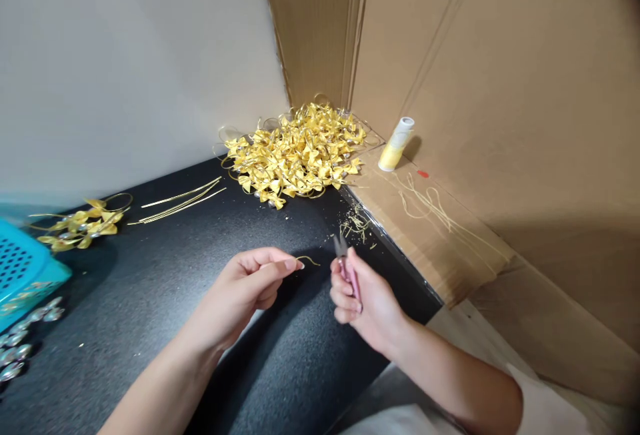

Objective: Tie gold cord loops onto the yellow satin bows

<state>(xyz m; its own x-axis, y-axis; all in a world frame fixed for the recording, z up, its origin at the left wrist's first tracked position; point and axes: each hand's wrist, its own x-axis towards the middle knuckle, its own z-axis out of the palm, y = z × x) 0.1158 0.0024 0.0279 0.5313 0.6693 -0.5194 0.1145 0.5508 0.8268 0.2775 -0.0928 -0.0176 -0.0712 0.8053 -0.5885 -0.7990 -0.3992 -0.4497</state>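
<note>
Pink snips [353, 281], seemingly open, are held near a curved gold cord [311, 259].

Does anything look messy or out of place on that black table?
Yes: loose yellowish scraps lie scattered by the cardboard, beyond the snips in the right hand. They look like untidied thread clippings, unlike the heaped yellow bows behind.

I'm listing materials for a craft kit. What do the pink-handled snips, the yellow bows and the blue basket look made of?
Snips: the blades look like grey metal, thin and pointed; the smooth pink handle could be plastic or coated metal.
Yellow bows: probably satin-like ribbon, given the soft sheen and crisp folds.
Blue basket: likely moulded plastic, semi-glossy, with regular round holes.
</note>
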